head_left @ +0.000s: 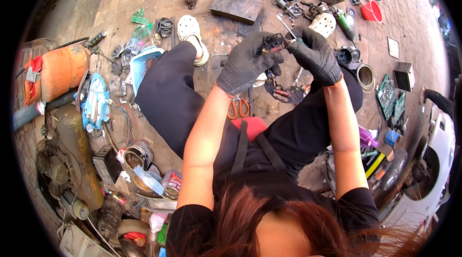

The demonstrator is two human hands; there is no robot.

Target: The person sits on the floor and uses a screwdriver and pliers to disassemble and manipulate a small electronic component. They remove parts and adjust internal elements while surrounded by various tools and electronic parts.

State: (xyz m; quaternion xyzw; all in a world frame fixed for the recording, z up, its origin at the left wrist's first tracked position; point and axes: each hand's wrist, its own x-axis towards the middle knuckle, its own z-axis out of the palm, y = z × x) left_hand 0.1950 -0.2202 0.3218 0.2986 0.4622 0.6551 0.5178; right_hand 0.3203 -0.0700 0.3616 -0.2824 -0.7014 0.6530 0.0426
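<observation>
Both my hands wear dark grey work gloves and meet in front of me. My left hand is closed around a small black part with a copper-coloured coil. Close against it, my right hand grips a screwdriver, its thin metal shaft pointing up and away to the left. A bit of teal handle shows at the fingers; the rest is hidden in the glove. Below the hands, a red-brown coil rests among dark scraps on the ground. Orange-handled scissors lie between my legs.
A dark metal block sits ahead on the brick ground. Loose motor parts, an angle grinder and a red bucket are at the far right. On the left are a light-blue basin, an orange cylinder and open cans.
</observation>
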